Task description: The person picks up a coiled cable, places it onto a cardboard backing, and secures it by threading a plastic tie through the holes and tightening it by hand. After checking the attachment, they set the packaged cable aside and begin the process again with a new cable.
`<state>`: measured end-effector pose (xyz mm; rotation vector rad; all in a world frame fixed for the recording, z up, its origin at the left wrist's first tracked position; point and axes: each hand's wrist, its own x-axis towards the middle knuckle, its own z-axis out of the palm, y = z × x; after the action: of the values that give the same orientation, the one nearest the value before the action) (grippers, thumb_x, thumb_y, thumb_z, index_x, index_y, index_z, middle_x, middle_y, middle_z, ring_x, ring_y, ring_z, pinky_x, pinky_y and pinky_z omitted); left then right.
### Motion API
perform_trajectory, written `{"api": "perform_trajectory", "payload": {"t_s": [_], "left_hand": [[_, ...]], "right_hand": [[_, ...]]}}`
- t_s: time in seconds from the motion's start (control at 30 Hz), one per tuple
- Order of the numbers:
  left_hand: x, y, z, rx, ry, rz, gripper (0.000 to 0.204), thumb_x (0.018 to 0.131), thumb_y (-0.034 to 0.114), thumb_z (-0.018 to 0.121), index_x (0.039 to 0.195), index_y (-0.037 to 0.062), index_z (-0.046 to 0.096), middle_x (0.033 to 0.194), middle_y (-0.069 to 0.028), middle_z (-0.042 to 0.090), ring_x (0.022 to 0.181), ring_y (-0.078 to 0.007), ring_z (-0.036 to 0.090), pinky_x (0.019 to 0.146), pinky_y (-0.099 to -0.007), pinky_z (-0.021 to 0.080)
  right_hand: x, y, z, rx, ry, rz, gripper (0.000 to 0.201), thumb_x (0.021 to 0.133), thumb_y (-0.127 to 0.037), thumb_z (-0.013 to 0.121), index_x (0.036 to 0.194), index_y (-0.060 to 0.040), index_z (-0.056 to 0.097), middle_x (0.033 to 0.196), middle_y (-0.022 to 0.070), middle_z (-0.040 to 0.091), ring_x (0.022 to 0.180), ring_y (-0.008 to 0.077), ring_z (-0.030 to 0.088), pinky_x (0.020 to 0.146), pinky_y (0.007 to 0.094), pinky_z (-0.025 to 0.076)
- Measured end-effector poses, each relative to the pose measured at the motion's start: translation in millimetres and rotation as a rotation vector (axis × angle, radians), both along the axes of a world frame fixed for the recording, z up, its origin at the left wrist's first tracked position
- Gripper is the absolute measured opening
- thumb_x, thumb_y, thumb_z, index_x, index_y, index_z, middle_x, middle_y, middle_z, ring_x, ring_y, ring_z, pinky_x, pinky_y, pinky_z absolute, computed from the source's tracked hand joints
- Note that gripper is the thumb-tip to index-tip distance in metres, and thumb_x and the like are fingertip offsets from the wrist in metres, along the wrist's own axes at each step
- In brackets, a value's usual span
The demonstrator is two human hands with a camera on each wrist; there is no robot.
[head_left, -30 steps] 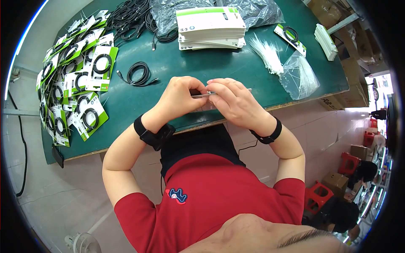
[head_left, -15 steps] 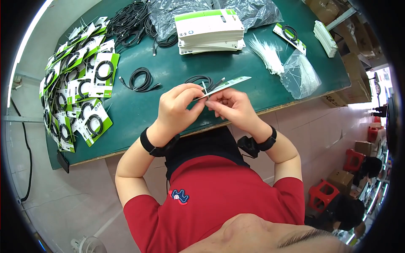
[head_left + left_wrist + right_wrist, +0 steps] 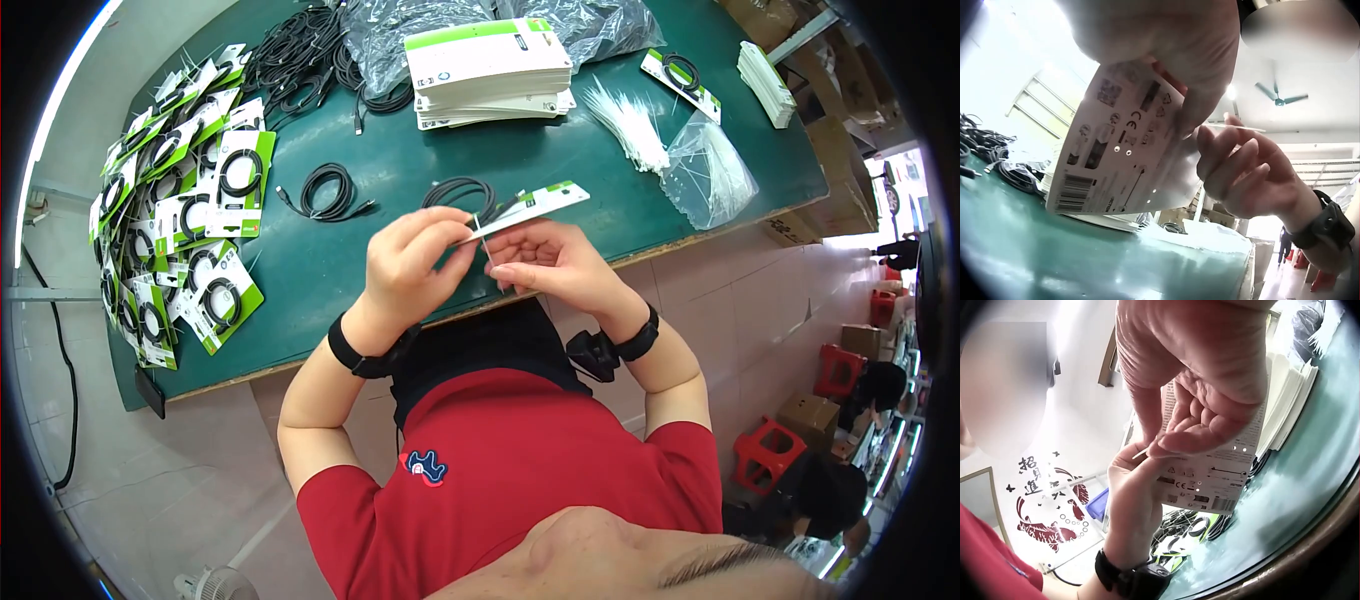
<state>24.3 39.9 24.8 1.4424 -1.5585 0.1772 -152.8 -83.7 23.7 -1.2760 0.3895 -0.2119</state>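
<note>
My left hand (image 3: 415,265) grips one end of a white and green packaging card (image 3: 545,205). Against the card's far side lies a black coiled cable (image 3: 465,188). Thumb and fingers of my right hand (image 3: 555,262) pinch a thin white cable tie (image 3: 487,250) just below the card's edge, close to the left fingertips. The left wrist view shows the card's printed back (image 3: 1104,156), with a barcode and small punched holes. There the tie's tail (image 3: 1247,129) sticks out past the right fingers.
A loose black cable coil (image 3: 328,192) lies left of the hands. Finished carded cables (image 3: 235,185) are heaped at the left. Farther back are a card stack (image 3: 490,75) and tangled cables (image 3: 300,60). White ties (image 3: 630,130) and a clear bag (image 3: 710,180) lie at the right.
The hands were close together over the edge-on card. The card has since tilted, bringing the coil into view, and the right hand has dropped below it with the tie.
</note>
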Motion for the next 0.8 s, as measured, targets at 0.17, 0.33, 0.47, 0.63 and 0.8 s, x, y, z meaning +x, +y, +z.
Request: {"api": "perform_trajectory", "payload": {"t_s": [0.17, 0.33, 0.47, 0.63, 0.8], "left_hand": [[1, 2, -2, 0.045, 0.066, -0.068, 0.021, 0.069, -0.003, 0.079, 0.085, 0.0038, 0.067, 0.091, -0.0094, 0.072, 0.077, -0.0263, 0.071, 0.067, -0.0334, 0.058], [-1, 8, -9, 0.088, 0.041, -0.049, 0.020, 0.071, -0.007, 0.078, 0.086, 0.0029, 0.068, 0.093, -0.0109, 0.073, 0.079, -0.0232, 0.072, 0.067, -0.0298, 0.058], [-1, 9, -12, 0.104, 0.067, -0.070, 0.021, 0.072, -0.007, 0.078, 0.088, 0.0019, 0.069, 0.095, -0.0123, 0.073, 0.080, -0.0237, 0.072, 0.069, -0.0302, 0.059], [-4, 12, -7, 0.129, 0.105, -0.124, 0.020, 0.073, -0.006, 0.078, 0.090, 0.0020, 0.070, 0.095, -0.0127, 0.072, 0.081, -0.0250, 0.072, 0.070, -0.0316, 0.059], [-3, 13, -11, 0.104, 0.123, -0.113, 0.018, 0.074, -0.003, 0.077, 0.089, 0.0034, 0.069, 0.094, -0.0104, 0.072, 0.080, -0.0267, 0.071, 0.070, -0.0334, 0.058]], "right_hand": [[0, -2, -9, 0.029, 0.048, 0.069, 0.022, 0.093, -0.014, 0.072, 0.109, 0.0000, 0.069, 0.094, 0.0038, 0.070, 0.074, 0.0064, 0.063, 0.060, 0.0208, 0.049], [2, 3, -19, 0.003, 0.080, 0.077, 0.023, 0.093, -0.013, 0.071, 0.112, 0.0003, 0.070, 0.094, 0.0050, 0.071, 0.072, 0.0064, 0.062, 0.059, 0.0207, 0.048], [-1, 4, -22, 0.060, 0.055, 0.054, 0.021, 0.094, -0.013, 0.069, 0.110, 0.0016, 0.069, 0.095, 0.0046, 0.071, 0.078, 0.0062, 0.063, 0.061, 0.0218, 0.049], [-4, 2, -27, -0.007, 0.052, 0.094, 0.020, 0.095, -0.012, 0.068, 0.109, 0.0018, 0.069, 0.095, 0.0053, 0.071, 0.079, 0.0072, 0.063, 0.063, 0.0227, 0.050], [-5, 6, -28, -0.077, -0.010, 0.081, 0.016, 0.095, -0.010, 0.067, 0.108, 0.0004, 0.070, 0.095, 0.0053, 0.072, 0.082, 0.0090, 0.064, 0.068, 0.0247, 0.051]]}}
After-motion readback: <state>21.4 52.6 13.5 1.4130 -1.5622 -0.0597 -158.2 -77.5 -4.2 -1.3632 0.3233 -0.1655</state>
